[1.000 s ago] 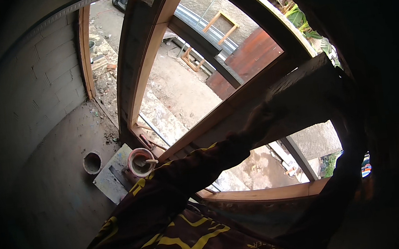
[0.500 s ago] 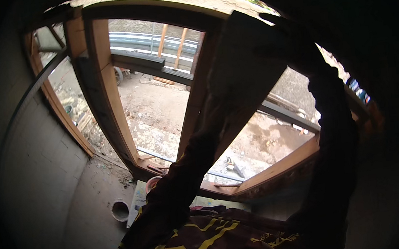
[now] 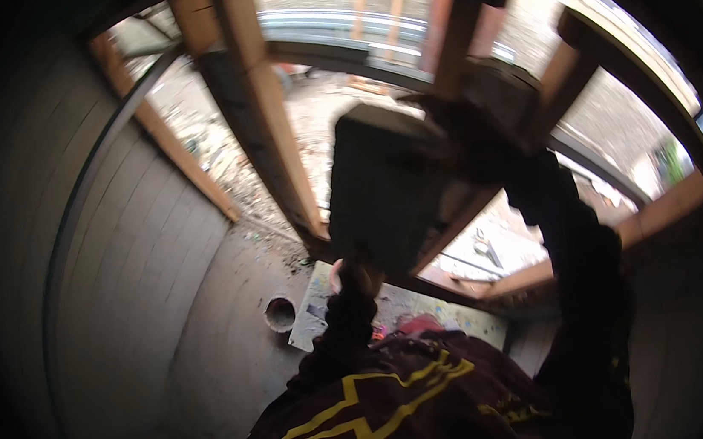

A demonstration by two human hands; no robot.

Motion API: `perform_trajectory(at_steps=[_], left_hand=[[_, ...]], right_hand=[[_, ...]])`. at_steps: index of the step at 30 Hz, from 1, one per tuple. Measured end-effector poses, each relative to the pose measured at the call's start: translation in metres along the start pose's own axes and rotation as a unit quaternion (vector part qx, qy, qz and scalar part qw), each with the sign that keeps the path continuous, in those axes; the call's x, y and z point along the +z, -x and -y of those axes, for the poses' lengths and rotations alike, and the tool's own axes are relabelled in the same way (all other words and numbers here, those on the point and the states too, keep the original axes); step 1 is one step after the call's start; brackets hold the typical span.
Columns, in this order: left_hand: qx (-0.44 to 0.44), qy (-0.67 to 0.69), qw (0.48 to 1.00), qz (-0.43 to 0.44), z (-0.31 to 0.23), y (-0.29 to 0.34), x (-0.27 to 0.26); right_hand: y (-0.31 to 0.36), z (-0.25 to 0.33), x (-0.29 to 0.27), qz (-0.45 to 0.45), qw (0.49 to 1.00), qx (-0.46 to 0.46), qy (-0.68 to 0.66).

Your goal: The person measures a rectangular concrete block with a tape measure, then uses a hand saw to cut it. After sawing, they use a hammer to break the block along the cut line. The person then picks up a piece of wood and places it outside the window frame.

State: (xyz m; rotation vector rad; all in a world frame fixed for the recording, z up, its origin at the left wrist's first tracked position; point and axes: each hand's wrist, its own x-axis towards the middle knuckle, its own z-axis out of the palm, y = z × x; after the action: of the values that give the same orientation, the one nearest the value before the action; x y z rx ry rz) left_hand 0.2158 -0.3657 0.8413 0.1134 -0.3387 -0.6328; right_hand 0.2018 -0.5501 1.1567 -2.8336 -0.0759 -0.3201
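A grey rectangular block (image 3: pixel 378 191), much like a lightweight concrete building block, is held up in front of me in the shade. My left hand (image 3: pixel 362 278) is closed on its lower end. At the block's upper right side is my right hand (image 3: pixel 471 138), dark and smeared by motion, with its fingers around the edge. Behind the block stands the wooden window frame (image 3: pixel 258 101), its upright posts partly covered by the block and my right arm.
Below lies a stained platform board (image 3: pixel 313 305), with a small bucket (image 3: pixel 337 277) on it partly behind my left arm. Another bucket (image 3: pixel 279 314) stands on the floor. A block wall (image 3: pixel 114 244) rises on the left, and rubble ground (image 3: pixel 322 107) shows through the frame.
The block has come down and away from the frame's top beam, and looks shorter now. Both hands have come lower with it. My view has shifted, showing more of the floor and platform board.
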Motion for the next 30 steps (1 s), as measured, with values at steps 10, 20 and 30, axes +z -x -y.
perform_trajectory(at_steps=[10, 20, 30], left_hand=[[0.150, -0.107, 0.861, -0.474, -0.027, 0.261, -0.055], [0.278, -0.425, 0.460, -0.728, 0.059, 0.339, -0.022], [0.186, -0.477, 0.438, -0.739, 0.047, 0.340, -0.071]], right_hand=[[0.063, -0.047, 0.317, 0.282, 0.831, 0.047, -0.477], [0.334, -0.111, 0.544, 0.645, 0.702, -0.252, -0.167], [0.348, -0.134, 0.431, 0.740, 0.651, -0.083, -0.149]])
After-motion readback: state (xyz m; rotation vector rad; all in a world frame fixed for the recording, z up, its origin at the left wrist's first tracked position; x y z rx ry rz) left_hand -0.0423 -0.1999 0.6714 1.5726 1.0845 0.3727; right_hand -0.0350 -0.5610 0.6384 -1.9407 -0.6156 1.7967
